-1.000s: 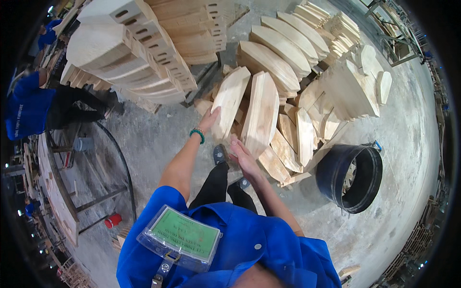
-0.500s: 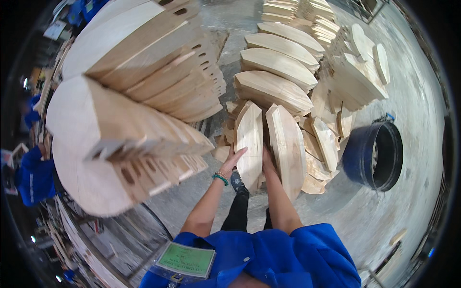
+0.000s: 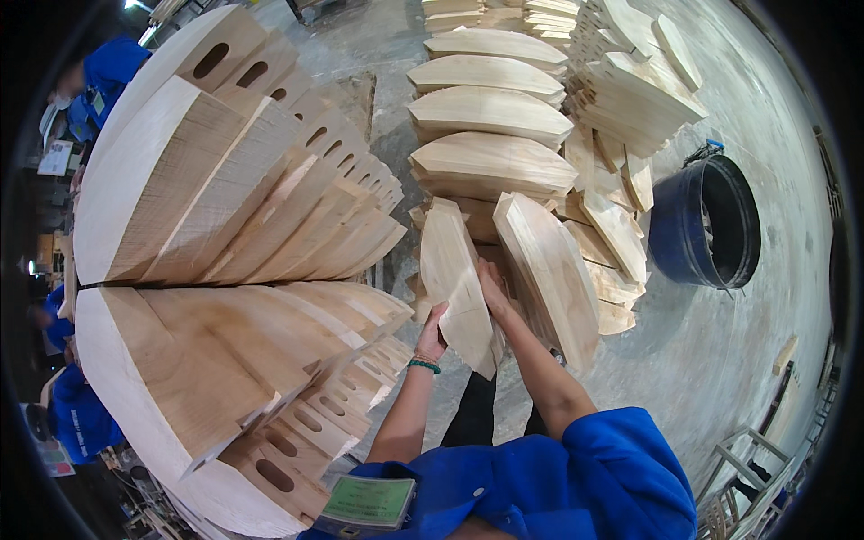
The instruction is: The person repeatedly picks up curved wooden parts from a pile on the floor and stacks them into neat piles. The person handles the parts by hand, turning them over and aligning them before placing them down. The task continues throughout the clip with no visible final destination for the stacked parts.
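Note:
Between my two hands is a pale curved wooden piece [image 3: 456,274] with angled ends, tilted with its near end toward my legs. My left hand [image 3: 432,335] grips its left edge low down, the thumb lying on the face. On the right edge, my right hand [image 3: 492,286] is closed about the wood, its fingers partly hidden behind it. Just right of my right hand stands a stack of like curved wooden pieces [image 3: 549,270], apart from the held one. Several more curved pieces [image 3: 493,162] lie in a row beyond.
Large stacks of slotted wooden panels [image 3: 243,207] rise close on the left. Loose wood pieces [image 3: 615,243] lie to the right, near a dark blue bucket [image 3: 706,220]. Farther back right stands another wood stack [image 3: 630,103]. Co-workers in blue [image 3: 83,414] are at the far left.
The held wooden piece has tilted and come slightly toward me and away from the neighbouring stack. My right hand has moved higher along its edge. The view has turned.

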Demonstrator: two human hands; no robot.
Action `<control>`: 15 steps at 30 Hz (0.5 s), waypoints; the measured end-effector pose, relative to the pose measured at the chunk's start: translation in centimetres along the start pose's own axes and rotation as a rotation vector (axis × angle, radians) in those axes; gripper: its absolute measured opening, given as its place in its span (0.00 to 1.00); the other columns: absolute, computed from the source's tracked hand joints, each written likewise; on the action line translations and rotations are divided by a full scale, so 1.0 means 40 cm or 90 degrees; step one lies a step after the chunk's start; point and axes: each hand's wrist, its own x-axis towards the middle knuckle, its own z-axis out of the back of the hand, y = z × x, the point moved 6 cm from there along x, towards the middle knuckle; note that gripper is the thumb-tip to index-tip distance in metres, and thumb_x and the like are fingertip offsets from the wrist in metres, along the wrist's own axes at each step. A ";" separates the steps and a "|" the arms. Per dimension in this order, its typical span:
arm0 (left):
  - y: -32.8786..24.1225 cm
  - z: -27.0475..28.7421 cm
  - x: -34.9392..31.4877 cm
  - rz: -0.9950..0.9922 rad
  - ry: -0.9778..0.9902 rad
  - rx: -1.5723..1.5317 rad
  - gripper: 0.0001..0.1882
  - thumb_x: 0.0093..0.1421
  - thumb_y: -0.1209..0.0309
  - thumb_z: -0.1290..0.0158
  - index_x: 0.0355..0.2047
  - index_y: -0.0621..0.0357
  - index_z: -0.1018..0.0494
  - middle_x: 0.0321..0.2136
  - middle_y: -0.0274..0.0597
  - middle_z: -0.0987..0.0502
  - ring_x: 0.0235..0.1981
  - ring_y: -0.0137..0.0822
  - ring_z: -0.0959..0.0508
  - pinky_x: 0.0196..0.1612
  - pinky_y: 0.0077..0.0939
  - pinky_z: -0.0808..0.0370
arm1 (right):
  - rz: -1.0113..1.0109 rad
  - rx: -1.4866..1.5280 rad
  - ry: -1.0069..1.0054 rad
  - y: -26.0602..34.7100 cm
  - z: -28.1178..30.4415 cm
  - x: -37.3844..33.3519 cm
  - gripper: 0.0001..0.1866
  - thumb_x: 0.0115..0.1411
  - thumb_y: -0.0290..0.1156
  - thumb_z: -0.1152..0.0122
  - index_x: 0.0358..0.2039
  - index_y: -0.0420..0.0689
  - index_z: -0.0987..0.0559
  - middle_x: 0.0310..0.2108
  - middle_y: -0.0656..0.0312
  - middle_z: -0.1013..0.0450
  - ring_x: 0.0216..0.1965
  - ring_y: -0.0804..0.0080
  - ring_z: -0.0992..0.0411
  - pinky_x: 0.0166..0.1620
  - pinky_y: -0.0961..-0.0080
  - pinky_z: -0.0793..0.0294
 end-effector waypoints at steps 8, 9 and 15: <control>-0.023 0.023 0.004 0.002 0.029 -0.014 0.23 0.61 0.56 0.46 0.53 0.53 0.30 0.50 0.36 0.25 0.51 0.33 0.25 0.54 0.31 0.28 | -0.088 0.207 0.047 0.101 0.006 -0.032 0.45 0.59 0.69 0.58 0.64 0.45 0.39 0.62 0.54 0.39 0.61 0.63 0.40 0.63 0.65 0.43; -0.024 0.066 -0.027 0.011 0.006 0.021 0.24 0.61 0.55 0.46 0.54 0.53 0.31 0.50 0.36 0.25 0.50 0.33 0.25 0.54 0.31 0.28 | -0.095 0.206 0.081 0.098 -0.032 -0.065 0.44 0.59 0.69 0.57 0.63 0.45 0.37 0.60 0.54 0.37 0.59 0.64 0.37 0.62 0.65 0.42; 0.085 0.034 -0.172 0.045 -0.051 0.030 0.30 0.58 0.52 0.43 0.56 0.54 0.32 0.51 0.35 0.26 0.50 0.33 0.25 0.55 0.32 0.28 | -0.207 0.454 0.220 0.020 -0.055 -0.244 0.33 0.64 0.57 0.60 0.59 0.44 0.31 0.54 0.54 0.30 0.51 0.64 0.29 0.55 0.66 0.30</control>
